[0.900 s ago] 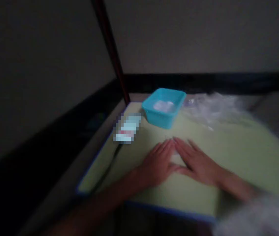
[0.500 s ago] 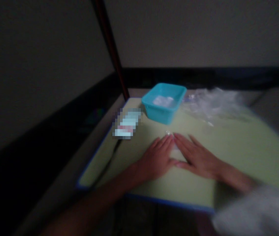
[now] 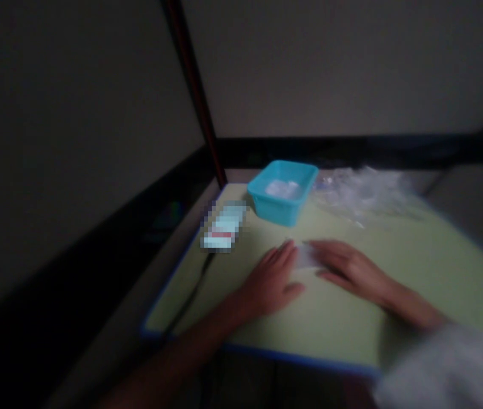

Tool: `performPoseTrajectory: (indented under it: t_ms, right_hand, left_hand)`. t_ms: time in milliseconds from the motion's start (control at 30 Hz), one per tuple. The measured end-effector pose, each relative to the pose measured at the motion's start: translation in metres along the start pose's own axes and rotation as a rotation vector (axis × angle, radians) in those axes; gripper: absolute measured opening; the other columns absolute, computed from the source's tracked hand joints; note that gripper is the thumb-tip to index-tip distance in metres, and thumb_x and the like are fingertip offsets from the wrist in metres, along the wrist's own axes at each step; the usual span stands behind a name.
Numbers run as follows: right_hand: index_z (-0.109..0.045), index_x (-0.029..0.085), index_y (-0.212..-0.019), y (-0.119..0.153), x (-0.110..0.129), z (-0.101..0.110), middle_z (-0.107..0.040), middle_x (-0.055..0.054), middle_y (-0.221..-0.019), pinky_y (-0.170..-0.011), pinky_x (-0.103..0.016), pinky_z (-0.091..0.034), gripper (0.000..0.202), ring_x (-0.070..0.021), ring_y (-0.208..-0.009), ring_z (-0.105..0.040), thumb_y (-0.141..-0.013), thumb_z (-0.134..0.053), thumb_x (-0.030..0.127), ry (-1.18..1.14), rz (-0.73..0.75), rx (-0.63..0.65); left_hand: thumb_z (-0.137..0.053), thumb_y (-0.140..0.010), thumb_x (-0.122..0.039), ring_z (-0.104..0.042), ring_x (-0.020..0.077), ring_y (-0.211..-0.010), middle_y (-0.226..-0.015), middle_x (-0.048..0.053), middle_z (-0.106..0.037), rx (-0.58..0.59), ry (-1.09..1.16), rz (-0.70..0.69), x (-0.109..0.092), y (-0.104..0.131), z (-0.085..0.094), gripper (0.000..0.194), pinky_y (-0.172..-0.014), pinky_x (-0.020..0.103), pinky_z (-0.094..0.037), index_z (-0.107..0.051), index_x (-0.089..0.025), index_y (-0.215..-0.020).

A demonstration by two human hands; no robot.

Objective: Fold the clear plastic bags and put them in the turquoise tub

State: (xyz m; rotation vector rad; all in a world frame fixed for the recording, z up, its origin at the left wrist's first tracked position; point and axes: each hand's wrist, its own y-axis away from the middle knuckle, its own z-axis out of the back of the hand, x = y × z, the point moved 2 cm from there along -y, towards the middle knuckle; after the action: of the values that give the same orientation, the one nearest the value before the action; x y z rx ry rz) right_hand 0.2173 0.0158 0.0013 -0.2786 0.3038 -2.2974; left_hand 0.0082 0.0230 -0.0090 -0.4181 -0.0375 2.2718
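Small pale piece (image 3: 306, 257), partly hidden by hands (image 3: 272, 279).

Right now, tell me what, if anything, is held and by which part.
A hold can't be told: the left hand and right hand are at opposite ends of a blurred pale piece.

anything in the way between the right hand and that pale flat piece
Nothing visible: the right hand is at the right edge of the pale flat piece, the left hand at its other side. The turquoise basket stands beyond them.
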Motion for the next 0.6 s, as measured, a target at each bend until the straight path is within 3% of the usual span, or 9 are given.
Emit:
performPoseTrajectory:
  t_ms: [100, 267, 467, 600]
  right_hand:
    - [-0.066, 0.016, -0.095, -0.003, 0.001, 0.003, -0.067, -0.012, -0.108, -0.091, -0.043, -0.047, 0.022, -0.0234, -0.104, -0.059, -0.092, -0.046, 0.024, 0.072, 0.11, -0.078]
    - [-0.065, 0.014, -0.082, -0.006, 0.006, 0.001, -0.068, -0.011, -0.091, -0.087, -0.044, -0.048, 0.02, -0.0234, -0.091, -0.062, -0.089, -0.046, 0.015, 0.149, 0.156, -0.144]
    - [-0.058, 0.015, -0.099, -0.009, 0.01, 0.01, -0.068, -0.009, -0.092, -0.09, -0.046, -0.045, 0.018, -0.0208, -0.087, -0.063, -0.09, -0.042, 0.017, -0.078, 0.004, -0.195]
    - [-0.058, 0.02, -0.096, -0.012, 0.014, 0.024, -0.069, -0.007, -0.091, -0.078, -0.038, -0.051, 0.014, -0.02, -0.084, -0.064, -0.09, -0.047, 0.025, -0.34, -0.18, -0.312]
  left_hand:
    - [-0.055, -0.082, -0.035, -0.023, 0.0249, -0.138, -0.147, 0.019, -0.029, -0.044, 0.033, -0.001, 0.001, -0.001, 0.0, 0.064, -0.112, 0.04, -0.024, -0.034, -0.007, -0.136]
    - [-0.061, -0.078, -0.03, -0.036, 0.0265, -0.132, -0.141, 0.018, -0.041, -0.125, 0.034, 0.009, -0.001, -0.002, 0.002, 0.058, -0.109, 0.041, -0.032, -0.044, -0.009, -0.129]
    - [-0.049, -0.084, -0.013, -0.056, 0.022, -0.112, -0.12, 0.013, -0.06, -0.24, 0.035, 0.009, -0.004, -0.007, 0.004, 0.03, -0.1, 0.037, -0.043, -0.057, -0.013, -0.113]
    - [-0.042, -0.087, -0.011, -0.064, 0.0181, -0.092, -0.097, 0.007, -0.068, -0.274, 0.188, 0.06, -0.009, -0.01, 0.012, 0.024, -0.086, 0.031, -0.049, -0.063, -0.017, -0.096]
